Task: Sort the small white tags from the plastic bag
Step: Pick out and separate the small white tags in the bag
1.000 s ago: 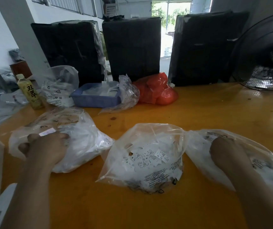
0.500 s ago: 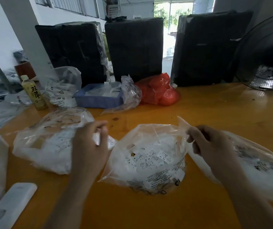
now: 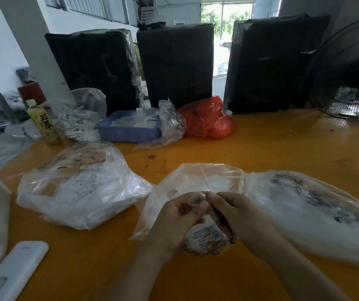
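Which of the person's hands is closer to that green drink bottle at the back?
Left. The left hand is at the middle bag, on the bottle's side. The right hand touches it from the far side, slightly farther off.

I'm looking at an orange-yellow counter, glossy. Clear bags show white inside with black print. I see a blue tray, a red bag, three black-wrapped boxes, a black fan, a yellow-green bottle with dark characters, and a white remote.
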Demonstrator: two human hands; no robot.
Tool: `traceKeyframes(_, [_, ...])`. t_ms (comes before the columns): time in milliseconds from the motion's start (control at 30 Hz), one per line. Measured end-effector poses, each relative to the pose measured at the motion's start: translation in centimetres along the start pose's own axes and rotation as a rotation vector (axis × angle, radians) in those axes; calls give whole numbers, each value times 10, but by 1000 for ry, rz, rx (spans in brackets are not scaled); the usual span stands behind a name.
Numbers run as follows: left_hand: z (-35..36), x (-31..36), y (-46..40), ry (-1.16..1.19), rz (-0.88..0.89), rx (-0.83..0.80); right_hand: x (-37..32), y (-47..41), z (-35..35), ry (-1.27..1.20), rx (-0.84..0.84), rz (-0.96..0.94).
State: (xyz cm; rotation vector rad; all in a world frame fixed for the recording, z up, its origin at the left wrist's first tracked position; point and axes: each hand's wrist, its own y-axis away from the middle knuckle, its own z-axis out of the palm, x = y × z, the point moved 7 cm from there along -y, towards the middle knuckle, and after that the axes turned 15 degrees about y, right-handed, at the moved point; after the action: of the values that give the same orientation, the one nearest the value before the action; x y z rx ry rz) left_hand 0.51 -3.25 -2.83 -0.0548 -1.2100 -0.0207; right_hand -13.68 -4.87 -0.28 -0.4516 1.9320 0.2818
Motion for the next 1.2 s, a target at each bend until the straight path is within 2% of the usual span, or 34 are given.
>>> traceKeyframes(167, [-9, -9, 0, 190, -50, 143, 0, 2, -1, 114, 27, -42])
traceKeyframes(267, [-11, -9, 3, 239, -56, 167, -1, 0, -9, 303, 159, -72])
traceKeyframes(367, [-11, -8, 5, 215, -73, 147, -9, -1, -19, 540, 321, -131])
traceKeyframes(500, [-10, -3, 7, 111, -72, 80, -23, -2, -10, 795, 318, -312])
traceKeyframes(567, [-14, 0, 7, 92, -49, 130, -27, -5, -10, 815, 354, -355])
traceKeyframes(667, [-26, -3, 6, 127, -54, 268, -18, -15, -18, 887, 407, -275])
traceKeyframes(800, [-32, -7, 5, 240, -52, 320, 12, -25, -12, 1097, 245, -111])
traceKeyframes(867, [-31, -8, 5, 333, -61, 315, 24, -28, -8, 1124, 159, -48])
traceKeyframes(933, [-30, -12, 4, 431, -71, 311, 26, -29, -6, 1149, 164, -67])
traceKeyframes(1000, [-29, -14, 3, 461, -81, 310, 22, -28, -8, 1133, 240, -106])
traceKeyframes(1133, [-28, -13, 2, 461, -78, 304, -6, -10, -21, 995, 524, -260])
traceKeyframes(1200, [-29, -16, 3, 463, -90, 305, -12, -3, -24, 892, 570, -296])
